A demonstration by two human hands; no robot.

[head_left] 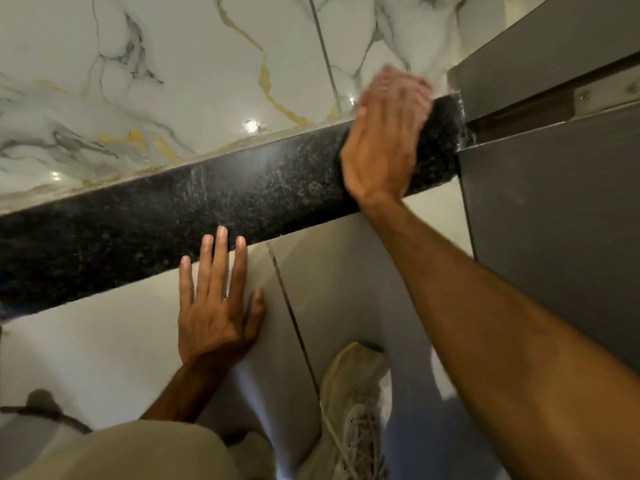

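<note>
A black speckled granite strip (166, 223) runs across the view between white veined marble (173, 74) and pale grey tile (104, 348). My left hand (214, 306) lies flat on the grey tile with its fingers straight and spread, and the fingertips reach the strip's edge. My right hand (381, 143) lies across the strip near its right end, fingers stretched over the far edge. Those fingers are blurred and pinkish, so I cannot tell whether anything is under them.
A dark grey panel (554, 220) with a metal rail (585, 97) closes off the right side. My pale shoe (353, 410) stands on the tile at bottom centre, beside a grout line (294, 323). My beige trouser leg (121, 452) fills the bottom left.
</note>
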